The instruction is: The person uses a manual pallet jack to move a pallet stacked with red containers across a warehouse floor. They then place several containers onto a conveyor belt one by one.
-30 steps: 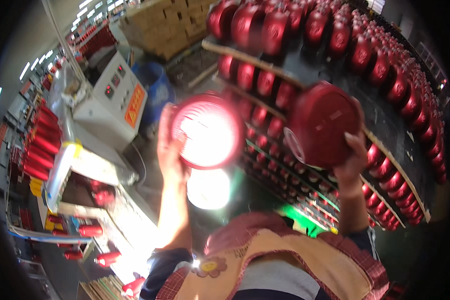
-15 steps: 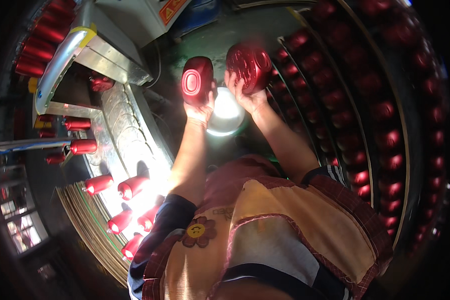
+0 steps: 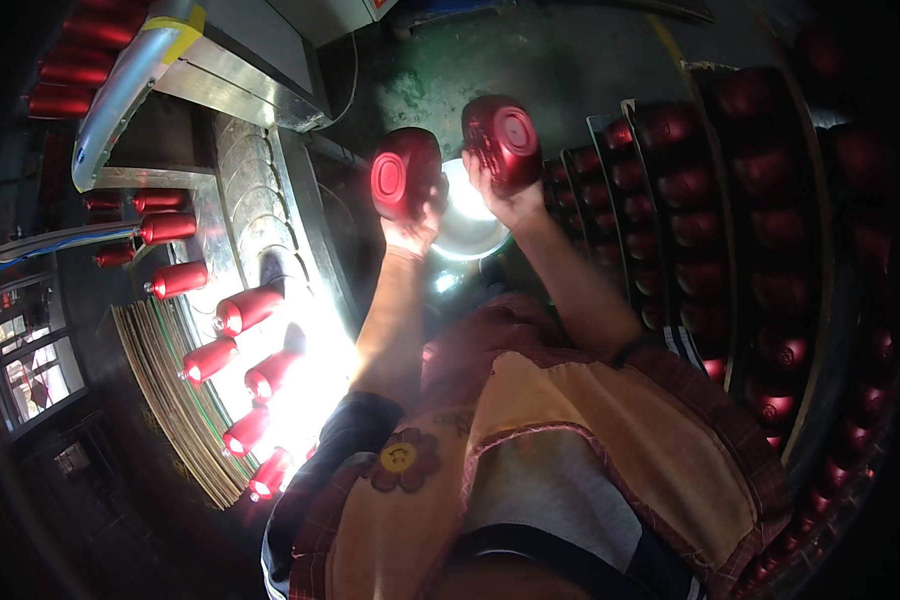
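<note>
My left hand (image 3: 417, 230) is wrapped round a glossy red bottle (image 3: 406, 185), whose oval, ringed base faces me. Slightly higher and to the right, my right hand (image 3: 510, 196) grips a second red bottle (image 3: 505, 165), also with its base turned my way. The two bottles are held apart, side by side, with both arms stretched forward. Behind and between my wrists glows a round white lamp (image 3: 462, 238). The far ends of both bottles are hidden.
On the left, several red bottles (image 3: 248, 310) stick out on holders beside a brightly lit metal machine (image 3: 255, 190). Stacked flat sheets (image 3: 170, 410) stand below them. Racks on the right carry rows of red bottles (image 3: 692, 190) between dividers (image 3: 718, 160).
The bottle in my right hand has turned, so its base now shows instead of mostly its side. Both bottles sit slightly further right in view. The view has shifted, and the bottles on holders appear elsewhere.
</note>
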Motion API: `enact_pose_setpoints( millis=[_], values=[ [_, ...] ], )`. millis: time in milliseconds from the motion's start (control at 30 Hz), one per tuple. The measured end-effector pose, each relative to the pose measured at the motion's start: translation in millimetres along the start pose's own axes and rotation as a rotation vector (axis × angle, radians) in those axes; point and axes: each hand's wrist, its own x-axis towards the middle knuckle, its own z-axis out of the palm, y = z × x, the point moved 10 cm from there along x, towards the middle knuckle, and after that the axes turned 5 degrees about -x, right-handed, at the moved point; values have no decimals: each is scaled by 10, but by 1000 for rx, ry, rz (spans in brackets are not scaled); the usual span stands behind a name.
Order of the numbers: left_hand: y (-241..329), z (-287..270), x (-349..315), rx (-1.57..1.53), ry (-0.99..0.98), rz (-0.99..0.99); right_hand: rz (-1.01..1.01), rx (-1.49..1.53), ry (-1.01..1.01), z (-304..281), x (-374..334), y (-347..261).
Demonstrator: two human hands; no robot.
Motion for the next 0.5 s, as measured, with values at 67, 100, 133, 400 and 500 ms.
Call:
enact_pose_setpoints(
  millis=[67, 100, 133, 400, 500],
  values=[
    [34, -12, -69, 14, -20, -7, -141, -46, 227, -237, -33, -158],
    [-25, 53, -108, 30, -91, -72, -187, -67, 216, -222, -34, -219],
    [7, -3, -145, 20, -40, -32, -262, -89, 246, -243, -50, -311],
    [54, -19, -294, 120, -36, 30, -314, -263, 214, -283, 27, -495],
    [-215, 31, -338, 29, -156, -283, -291, -328, 55, -227, -98, -520]
  ],
)
